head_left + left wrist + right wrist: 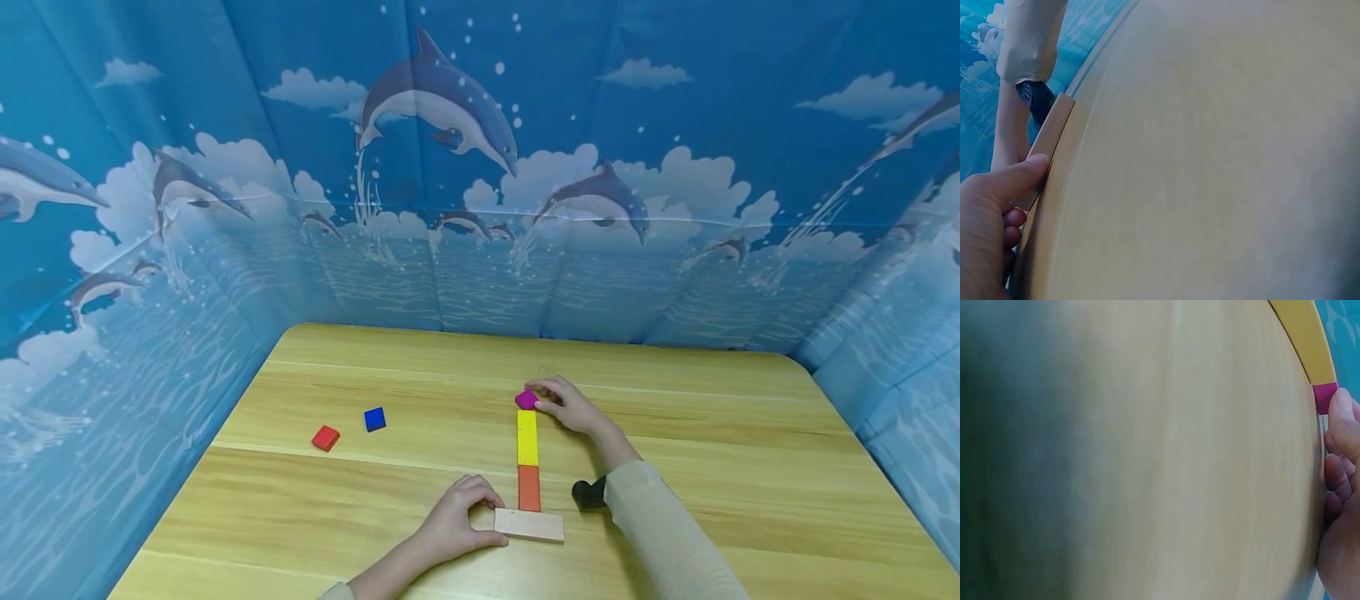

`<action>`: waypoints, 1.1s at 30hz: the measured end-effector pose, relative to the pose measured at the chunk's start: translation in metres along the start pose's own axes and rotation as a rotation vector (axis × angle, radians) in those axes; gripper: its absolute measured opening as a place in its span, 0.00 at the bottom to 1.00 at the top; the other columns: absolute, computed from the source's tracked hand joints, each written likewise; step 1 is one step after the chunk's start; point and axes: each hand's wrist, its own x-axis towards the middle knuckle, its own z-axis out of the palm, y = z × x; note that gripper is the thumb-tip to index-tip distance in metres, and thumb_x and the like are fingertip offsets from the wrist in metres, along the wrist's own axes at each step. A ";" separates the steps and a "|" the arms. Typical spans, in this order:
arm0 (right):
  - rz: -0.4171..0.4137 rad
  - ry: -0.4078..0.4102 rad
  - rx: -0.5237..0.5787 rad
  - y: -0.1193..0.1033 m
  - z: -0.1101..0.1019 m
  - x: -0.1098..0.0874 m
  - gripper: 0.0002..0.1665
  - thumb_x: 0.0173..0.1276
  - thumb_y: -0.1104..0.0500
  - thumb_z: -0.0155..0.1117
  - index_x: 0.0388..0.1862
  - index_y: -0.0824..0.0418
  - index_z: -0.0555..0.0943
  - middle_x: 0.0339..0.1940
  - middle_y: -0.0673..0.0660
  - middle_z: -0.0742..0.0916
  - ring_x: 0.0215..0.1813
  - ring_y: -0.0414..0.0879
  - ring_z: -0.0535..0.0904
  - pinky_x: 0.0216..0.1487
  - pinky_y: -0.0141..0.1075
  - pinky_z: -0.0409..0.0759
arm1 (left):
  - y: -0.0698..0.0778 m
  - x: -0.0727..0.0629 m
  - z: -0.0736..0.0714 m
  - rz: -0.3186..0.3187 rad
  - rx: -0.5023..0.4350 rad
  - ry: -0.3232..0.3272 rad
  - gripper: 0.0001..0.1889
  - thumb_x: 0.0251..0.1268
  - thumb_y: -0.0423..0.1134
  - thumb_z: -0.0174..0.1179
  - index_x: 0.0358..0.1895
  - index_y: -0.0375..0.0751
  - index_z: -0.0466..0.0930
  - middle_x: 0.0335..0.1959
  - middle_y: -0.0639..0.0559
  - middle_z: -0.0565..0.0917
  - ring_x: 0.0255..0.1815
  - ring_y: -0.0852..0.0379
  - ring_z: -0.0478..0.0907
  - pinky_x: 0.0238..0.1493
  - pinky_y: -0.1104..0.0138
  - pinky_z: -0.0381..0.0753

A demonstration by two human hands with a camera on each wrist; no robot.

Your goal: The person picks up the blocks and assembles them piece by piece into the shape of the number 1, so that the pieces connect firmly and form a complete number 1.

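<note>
In the head view a row of blocks runs away from me: a plain wooden block (pixel 529 526) lies crosswise at the near end, then an orange block (pixel 528 488), a yellow block (pixel 527 437) and a small magenta block (pixel 527 400). My left hand (pixel 459 521) holds the left end of the wooden block, its thumb (pixel 1025 175) against the near side in the left wrist view. At the far end, my right hand (pixel 570 407) pinches the magenta block, which touches the yellow block's end. The right wrist view shows the thumb (pixel 1342 412) on it; its far side is hidden.
Left of the row, a red block (pixel 326 438) and a blue block (pixel 375 419) lie apart on the wooden table (pixel 247 517). A black device (pixel 588 494) sticks out at the right sleeve. A dolphin-print curtain (pixel 480 275) encloses the table's back and sides.
</note>
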 end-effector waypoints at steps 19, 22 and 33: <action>-0.033 0.013 -0.013 0.002 0.002 0.004 0.17 0.67 0.63 0.54 0.55 0.64 0.75 0.41 0.57 0.77 0.41 0.47 0.70 0.44 0.40 0.71 | 0.000 0.000 -0.001 0.000 -0.013 -0.005 0.17 0.41 0.50 0.72 0.35 0.52 0.78 0.33 0.66 0.75 0.39 0.67 0.67 0.43 0.73 0.71; -0.037 0.021 -0.021 0.003 0.002 0.005 0.17 0.67 0.63 0.55 0.54 0.63 0.75 0.40 0.57 0.77 0.40 0.46 0.69 0.43 0.39 0.70 | 0.001 0.001 -0.001 -0.003 -0.021 -0.007 0.18 0.40 0.51 0.72 0.36 0.51 0.78 0.33 0.65 0.75 0.39 0.67 0.68 0.43 0.73 0.71; -0.062 0.026 -0.002 0.005 0.004 0.004 0.18 0.67 0.62 0.54 0.54 0.66 0.75 0.40 0.60 0.77 0.40 0.48 0.70 0.42 0.38 0.71 | -0.002 0.001 -0.002 0.057 -0.084 0.016 0.21 0.38 0.49 0.73 0.38 0.47 0.79 0.35 0.61 0.77 0.40 0.65 0.70 0.44 0.72 0.72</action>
